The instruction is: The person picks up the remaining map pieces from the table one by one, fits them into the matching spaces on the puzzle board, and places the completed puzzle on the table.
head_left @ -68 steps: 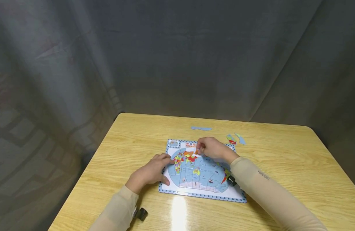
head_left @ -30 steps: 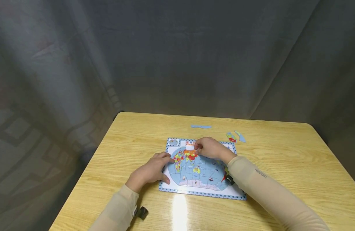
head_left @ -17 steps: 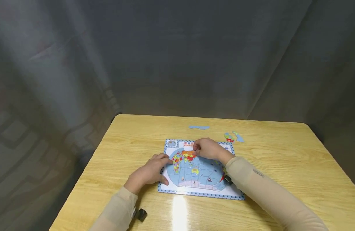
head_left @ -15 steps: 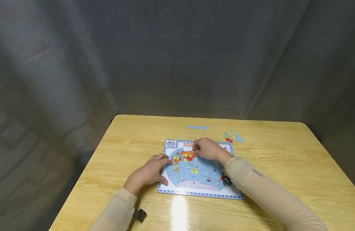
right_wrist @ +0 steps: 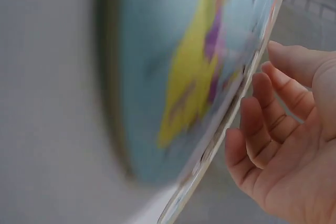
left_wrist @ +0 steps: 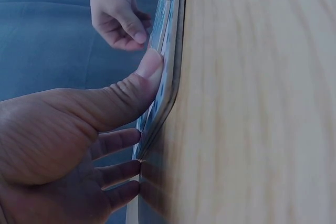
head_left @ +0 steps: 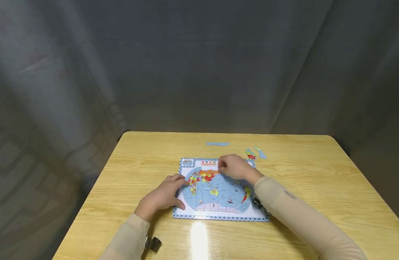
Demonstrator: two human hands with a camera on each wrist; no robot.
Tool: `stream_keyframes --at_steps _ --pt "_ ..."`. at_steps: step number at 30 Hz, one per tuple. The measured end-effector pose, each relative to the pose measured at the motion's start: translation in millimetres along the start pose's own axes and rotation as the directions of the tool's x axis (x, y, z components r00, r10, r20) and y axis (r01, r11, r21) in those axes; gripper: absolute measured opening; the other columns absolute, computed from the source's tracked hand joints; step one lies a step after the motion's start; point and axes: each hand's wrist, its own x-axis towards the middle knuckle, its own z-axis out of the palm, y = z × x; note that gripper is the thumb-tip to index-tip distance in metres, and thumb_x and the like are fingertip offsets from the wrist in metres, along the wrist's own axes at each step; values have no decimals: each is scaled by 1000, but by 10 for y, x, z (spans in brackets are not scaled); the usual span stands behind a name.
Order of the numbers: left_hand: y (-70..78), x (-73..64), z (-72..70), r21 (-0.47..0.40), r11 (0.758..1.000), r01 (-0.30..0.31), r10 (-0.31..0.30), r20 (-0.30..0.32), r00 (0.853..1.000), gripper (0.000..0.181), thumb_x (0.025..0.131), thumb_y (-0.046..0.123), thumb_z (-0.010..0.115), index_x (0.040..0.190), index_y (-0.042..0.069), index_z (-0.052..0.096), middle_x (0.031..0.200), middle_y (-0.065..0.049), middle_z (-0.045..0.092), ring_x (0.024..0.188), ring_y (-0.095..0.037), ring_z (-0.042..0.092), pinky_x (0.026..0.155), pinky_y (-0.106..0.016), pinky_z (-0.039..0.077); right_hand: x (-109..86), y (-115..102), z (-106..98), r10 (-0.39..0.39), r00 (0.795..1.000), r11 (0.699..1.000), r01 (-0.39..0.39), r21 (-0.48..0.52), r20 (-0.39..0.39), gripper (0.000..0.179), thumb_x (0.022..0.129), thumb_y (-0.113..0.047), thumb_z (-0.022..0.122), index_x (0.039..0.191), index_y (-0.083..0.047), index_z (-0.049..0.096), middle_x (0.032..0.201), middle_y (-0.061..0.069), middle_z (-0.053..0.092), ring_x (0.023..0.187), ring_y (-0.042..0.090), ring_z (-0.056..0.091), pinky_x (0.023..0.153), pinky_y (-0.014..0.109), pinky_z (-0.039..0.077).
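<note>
A world-map jigsaw puzzle board (head_left: 218, 217) with a blue dotted border lies flat on the table. My left hand (head_left: 163, 195) rests over its left side, with the index fingertip on the map and the thumb on the lower left border. In the left wrist view that thumb (left_wrist: 150, 66) presses the board's face, its other fingers by the edge. My right hand (head_left: 236, 167) is at the map's top, fingertips beside the orange puzzle piece (head_left: 213, 172). The right wrist view shows its fingers (right_wrist: 268, 103) loosely bent, with no piece visible between them.
Behind the board lies a long blue puzzle piece (head_left: 217, 144). A multicoloured piece (head_left: 250, 154) and a narrow blue-green piece (head_left: 260, 153) lie near its upper right corner. The wooden table (head_left: 316, 173) ends at a grey curtain (head_left: 199, 72).
An orange piece that my right hand was pinching now lies in the top of the map. The right fingertips have shifted slightly right along the board. My left hand has stayed on the board.
</note>
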Motion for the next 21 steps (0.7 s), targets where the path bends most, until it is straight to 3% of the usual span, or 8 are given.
stream_keyframes --at_steps 5,10,16,21 --pt "-11 14 -13 -2 1000 8 -8 5 1000 76 67 35 87 134 13 58 147 -11 42 137 -37 33 111 -49 30 -36 156 -138 28 998 1000 -28 11 -56 5 94 -21 66 90 -19 66 79 -6 61 70 16 52 67 35 44" --pt "-24 9 -12 -10 1000 17 -17 3 1000 75 67 34 87 133 13 58 148 -11 41 137 -37 32 111 -50 30 -61 312 -285 48 995 999 -47 13 -89 6 93 -19 65 93 -13 67 79 -2 62 68 17 51 63 34 44" --pt "-43 7 -7 -7 1000 12 -12 -5 1000 75 67 35 87 132 13 59 147 -11 42 136 -37 33 111 -50 30 -83 504 -367 142 983 990 -143 -3 -114 11 94 -21 63 93 -10 66 81 1 61 69 19 52 62 33 43" --pt "-39 9 -9 -8 1000 13 -13 -7 1000 75 67 35 87 133 13 59 147 -11 42 137 -37 33 111 -50 30 -100 663 -403 249 957 967 -253 -5 -149 16 94 -23 63 98 -7 65 87 6 62 76 23 54 68 37 43"
